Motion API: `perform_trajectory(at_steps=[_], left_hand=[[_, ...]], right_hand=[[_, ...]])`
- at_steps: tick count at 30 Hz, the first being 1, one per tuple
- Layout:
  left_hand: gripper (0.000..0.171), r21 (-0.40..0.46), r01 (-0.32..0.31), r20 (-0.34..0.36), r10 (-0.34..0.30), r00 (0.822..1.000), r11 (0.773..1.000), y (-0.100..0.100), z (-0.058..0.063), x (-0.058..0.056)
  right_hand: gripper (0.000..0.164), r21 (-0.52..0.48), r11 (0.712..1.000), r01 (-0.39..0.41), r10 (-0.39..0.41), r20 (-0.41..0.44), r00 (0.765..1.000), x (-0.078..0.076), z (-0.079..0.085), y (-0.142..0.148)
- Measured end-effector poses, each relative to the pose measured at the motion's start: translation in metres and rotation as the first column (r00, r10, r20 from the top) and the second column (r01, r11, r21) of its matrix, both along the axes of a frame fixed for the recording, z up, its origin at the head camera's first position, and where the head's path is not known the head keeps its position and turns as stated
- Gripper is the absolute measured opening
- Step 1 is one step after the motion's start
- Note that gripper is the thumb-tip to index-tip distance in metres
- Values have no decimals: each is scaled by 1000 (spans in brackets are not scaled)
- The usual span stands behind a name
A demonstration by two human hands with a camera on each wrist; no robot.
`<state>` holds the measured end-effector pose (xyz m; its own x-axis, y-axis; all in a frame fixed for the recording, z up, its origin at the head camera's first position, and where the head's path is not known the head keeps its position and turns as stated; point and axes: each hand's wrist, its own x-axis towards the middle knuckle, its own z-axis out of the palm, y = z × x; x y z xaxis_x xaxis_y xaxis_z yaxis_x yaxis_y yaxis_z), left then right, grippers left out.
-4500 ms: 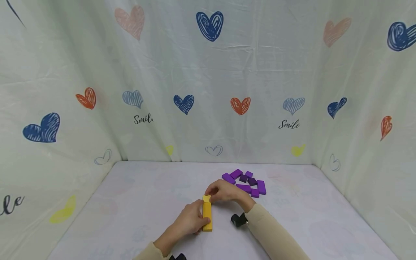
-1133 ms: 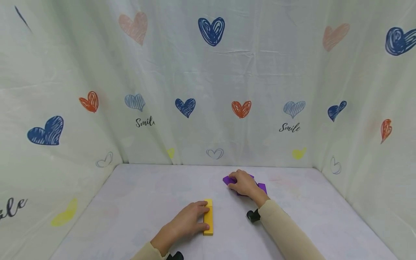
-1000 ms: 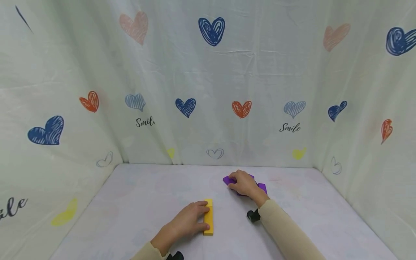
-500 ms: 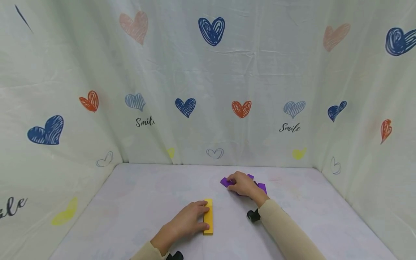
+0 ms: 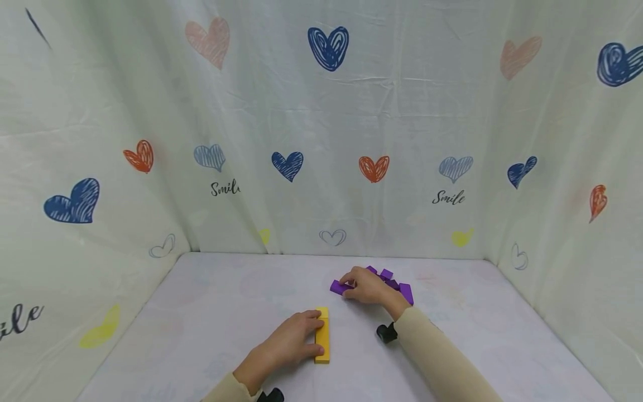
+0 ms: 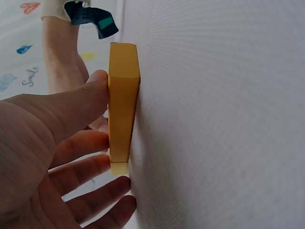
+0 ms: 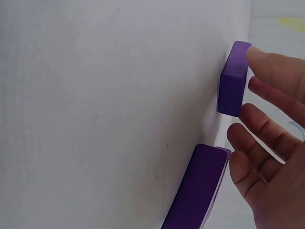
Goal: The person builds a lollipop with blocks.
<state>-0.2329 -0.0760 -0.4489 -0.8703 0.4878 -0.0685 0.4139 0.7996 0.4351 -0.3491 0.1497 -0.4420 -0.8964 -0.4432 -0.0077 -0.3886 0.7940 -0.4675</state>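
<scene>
My left hand (image 5: 291, 338) rests along the left side of a long yellow block (image 5: 322, 340), thumb near its close end and fingers loosely spread toward the far end. A small lighter yellow block (image 5: 323, 312) stands end to end with it. In the left wrist view the thumb and fingertips touch the same side of the yellow block (image 6: 123, 105). Farther off, my right hand (image 5: 369, 285) pinches a purple block (image 5: 339, 287) between thumb and index finger, low at the tabletop. The right wrist view shows this purple block (image 7: 232, 86) by the thumb tip, other fingers loosely bent.
Behind and under the right hand lie several purple blocks, among them a small cube-like one (image 5: 386, 274), a dark purple one (image 5: 392, 285) and a long one (image 5: 406, 292). A curtain (image 5: 331, 123) printed with hearts stands around the white table (image 5: 226, 296).
My right hand first left the yellow blocks for the purple group, then drew one purple block left and slightly nearer. My left hand stays at the yellow blocks, its fingers now looser.
</scene>
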Motion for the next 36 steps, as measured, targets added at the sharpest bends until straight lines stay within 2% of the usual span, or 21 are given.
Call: perform_trajectory(at_steps=[8,17,25,36], left_hand=[[57,1,1,3,-1,1000,1000,1,-1,0],[58,5,-1,3,1,1000,1000,-1,-1,1],[57,28,28,-34,-27,999,999,-2,1,2],[56,15,25,-42,-25,999,1000,-2,-1,2]], right_hand=[[29,-10,1000,-22,23,29,999,-3,1,-1],[25,-94,995,-37,47,102,994,-13,-7,-15],[25,-125,988,-89,104,122,987,-9,-3,-30],[24,-123,981,-149,166,143,976,-2,-6,-34]])
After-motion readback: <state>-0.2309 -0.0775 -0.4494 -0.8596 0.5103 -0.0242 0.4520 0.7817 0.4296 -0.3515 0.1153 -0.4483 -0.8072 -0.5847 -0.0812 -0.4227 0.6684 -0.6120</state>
